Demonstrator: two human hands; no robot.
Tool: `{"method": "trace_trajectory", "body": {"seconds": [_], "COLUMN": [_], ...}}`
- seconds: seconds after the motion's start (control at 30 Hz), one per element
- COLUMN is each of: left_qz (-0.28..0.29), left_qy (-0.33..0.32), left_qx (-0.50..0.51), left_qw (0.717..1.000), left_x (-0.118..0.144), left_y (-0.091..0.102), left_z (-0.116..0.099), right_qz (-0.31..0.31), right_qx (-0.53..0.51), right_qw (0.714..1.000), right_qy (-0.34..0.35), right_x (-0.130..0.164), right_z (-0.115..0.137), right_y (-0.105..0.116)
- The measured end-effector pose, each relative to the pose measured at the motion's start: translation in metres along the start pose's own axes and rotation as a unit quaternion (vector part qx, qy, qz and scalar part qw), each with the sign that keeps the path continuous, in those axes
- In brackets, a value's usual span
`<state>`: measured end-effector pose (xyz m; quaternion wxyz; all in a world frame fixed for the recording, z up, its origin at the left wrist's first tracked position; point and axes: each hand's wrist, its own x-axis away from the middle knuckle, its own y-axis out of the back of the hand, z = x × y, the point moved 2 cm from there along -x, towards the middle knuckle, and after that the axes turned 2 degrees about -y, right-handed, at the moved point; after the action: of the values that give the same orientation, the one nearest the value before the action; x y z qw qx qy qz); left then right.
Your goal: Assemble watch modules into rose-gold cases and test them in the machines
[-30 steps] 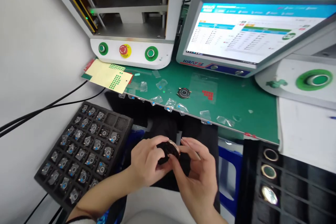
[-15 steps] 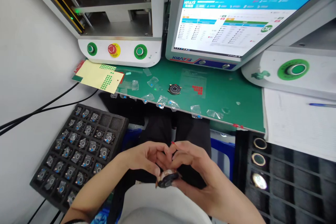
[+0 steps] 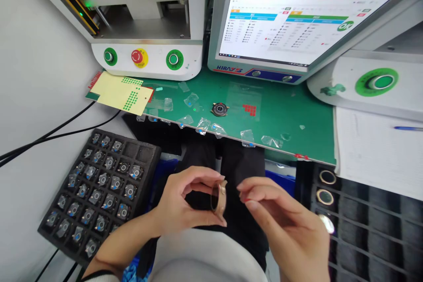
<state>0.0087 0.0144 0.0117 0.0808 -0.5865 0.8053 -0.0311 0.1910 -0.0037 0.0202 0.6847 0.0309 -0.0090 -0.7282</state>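
Head view: watch case (image 3: 219, 198) between left fingers (image 3: 202, 173) and thumb (image 3: 207, 218)

Holds a watch case (image 3: 222, 200) in the left hand (image 3: 176, 207), just left of the right hand (image 3: 284, 220). Has a tray (image 3: 152, 152) with rows of watch bodies (image 3: 95, 196) at left, and a second tray (image 3: 350, 211) with three discs (image 3: 325, 197) in its leftmost column at right. Faces a worktop (image 3: 291, 123) bearing a watch part (image 3: 220, 109) near the middle, sticker sheets (image 3: 114, 92) at left; beyond it, has a machine (image 3: 153, 61) at left and a monitor (image 3: 297, 26) to its right.
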Motion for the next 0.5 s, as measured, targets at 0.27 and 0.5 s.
{"method": "trace_trajectory", "body": {"seconds": [0.27,0.5], "left_qz": [0.009,0.011], "left_qy": [-0.133,-0.14], "left_qx": [-0.218,-0.26], "left_qw": [0.967,0.955], "left_x": [-0.006,-0.004], "left_y": [-0.007,-0.009], "left_z": [-0.016,-0.014], "right_qz": [0.035,0.036], "right_qx": [0.011,0.031], "right_qw": [0.999,0.999], "right_qy": [-0.025,-0.018], "right_x": [0.006,0.008], "right_z": [0.013,0.015], "right_y": [-0.004,-0.004]}}
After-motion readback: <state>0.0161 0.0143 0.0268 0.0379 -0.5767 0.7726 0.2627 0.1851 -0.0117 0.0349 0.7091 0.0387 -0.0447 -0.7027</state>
